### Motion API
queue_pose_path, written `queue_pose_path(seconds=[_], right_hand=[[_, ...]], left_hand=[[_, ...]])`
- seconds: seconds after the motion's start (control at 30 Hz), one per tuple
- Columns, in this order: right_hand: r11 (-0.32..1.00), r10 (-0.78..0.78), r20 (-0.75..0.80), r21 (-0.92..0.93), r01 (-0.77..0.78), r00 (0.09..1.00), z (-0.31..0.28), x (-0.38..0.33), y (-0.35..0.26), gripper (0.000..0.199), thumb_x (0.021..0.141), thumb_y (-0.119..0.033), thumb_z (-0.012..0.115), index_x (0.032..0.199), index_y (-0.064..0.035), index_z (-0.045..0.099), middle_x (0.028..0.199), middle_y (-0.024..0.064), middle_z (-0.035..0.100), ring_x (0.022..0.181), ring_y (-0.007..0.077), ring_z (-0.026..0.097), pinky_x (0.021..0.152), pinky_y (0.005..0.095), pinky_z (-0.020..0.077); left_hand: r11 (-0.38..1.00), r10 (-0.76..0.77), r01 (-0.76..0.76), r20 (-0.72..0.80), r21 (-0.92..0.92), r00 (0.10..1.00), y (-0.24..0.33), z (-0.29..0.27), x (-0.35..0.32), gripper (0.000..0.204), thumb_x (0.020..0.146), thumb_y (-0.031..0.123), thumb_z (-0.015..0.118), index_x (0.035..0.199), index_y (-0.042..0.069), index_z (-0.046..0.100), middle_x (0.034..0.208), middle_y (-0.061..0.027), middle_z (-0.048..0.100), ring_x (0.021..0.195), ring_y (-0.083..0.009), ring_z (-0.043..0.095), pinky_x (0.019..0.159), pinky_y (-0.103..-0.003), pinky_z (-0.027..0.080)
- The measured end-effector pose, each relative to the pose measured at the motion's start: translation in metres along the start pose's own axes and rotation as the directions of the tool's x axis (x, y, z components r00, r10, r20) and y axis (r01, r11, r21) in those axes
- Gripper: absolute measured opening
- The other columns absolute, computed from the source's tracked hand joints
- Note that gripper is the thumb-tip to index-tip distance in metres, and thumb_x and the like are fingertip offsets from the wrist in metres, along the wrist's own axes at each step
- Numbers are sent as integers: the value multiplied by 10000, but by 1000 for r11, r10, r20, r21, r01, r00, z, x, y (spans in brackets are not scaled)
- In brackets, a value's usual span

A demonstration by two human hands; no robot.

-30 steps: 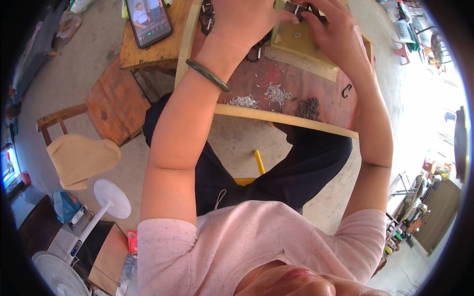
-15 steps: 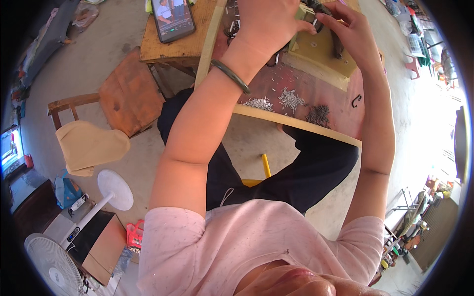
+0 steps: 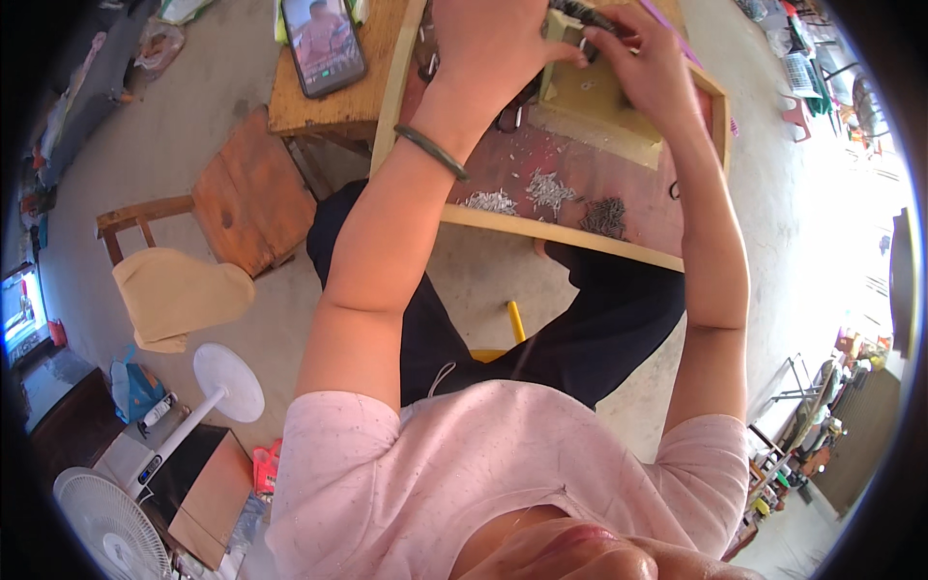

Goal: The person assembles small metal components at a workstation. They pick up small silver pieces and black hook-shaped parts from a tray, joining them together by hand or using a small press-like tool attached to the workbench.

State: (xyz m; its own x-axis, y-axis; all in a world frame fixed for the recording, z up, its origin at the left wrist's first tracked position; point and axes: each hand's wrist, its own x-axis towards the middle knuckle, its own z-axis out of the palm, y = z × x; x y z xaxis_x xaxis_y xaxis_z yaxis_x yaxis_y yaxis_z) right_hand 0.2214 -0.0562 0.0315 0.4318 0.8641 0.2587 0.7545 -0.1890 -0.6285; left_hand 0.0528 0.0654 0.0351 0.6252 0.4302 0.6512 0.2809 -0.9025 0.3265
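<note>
My left hand (image 3: 498,43), with a dark bangle at the wrist, is at the top edge over a tray. Its thumb points right, touching a small dark piece with a shiny end (image 3: 586,46); its other fingers are mostly hidden. From the right, my right hand (image 3: 646,63) pinches at the same piece. Both hands are over a yellow-green block (image 3: 601,100) fixed to the tray. Nearer me lie a whitish pile of tiny pins (image 3: 490,202), a silvery pile of pins (image 3: 550,189) and a dark pile of small screw-like parts (image 3: 605,218).
The reddish tray (image 3: 483,162) has a raised wooden rim and sits above my knees. A phone (image 3: 324,46) with a lit screen lies on a wooden table (image 3: 290,106) at left. A wooden chair (image 3: 253,198) and white fan (image 3: 111,517) stand left. A dark hook-like part lies beside my right forearm.
The view has shifted, so tray and hands appear further left. My right hand has closed in slightly toward the left one, and its forearm now partly covers the dark hook-like part. The phone picture differs.
</note>
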Motion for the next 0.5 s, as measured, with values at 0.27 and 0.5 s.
queue_pose_path(seconds=[0.27,0.5], right_hand=[[976,100,-78,-186,-113,992,7,-4,-23,319,952,-296,707,1180,-73,710,974,123,757,940,237,735,846,360,552],[983,-113,-223,115,142,968,-18,-1,-37,224,920,-102,718,1122,-6,719,976,122,744,866,220,708,771,376,561]], left_hand=[[998,31,-30,-13,61,999,1,-2,-4,625,635,432,917,1084,93,643,1016,-92,636,1081,-285,584,1032,-473,370],[984,90,-82,-43,160,995,7,1,-7,926,672,445,908,1417,70,506,1451,-156,506,1425,-307,407,1201,-536,257]])
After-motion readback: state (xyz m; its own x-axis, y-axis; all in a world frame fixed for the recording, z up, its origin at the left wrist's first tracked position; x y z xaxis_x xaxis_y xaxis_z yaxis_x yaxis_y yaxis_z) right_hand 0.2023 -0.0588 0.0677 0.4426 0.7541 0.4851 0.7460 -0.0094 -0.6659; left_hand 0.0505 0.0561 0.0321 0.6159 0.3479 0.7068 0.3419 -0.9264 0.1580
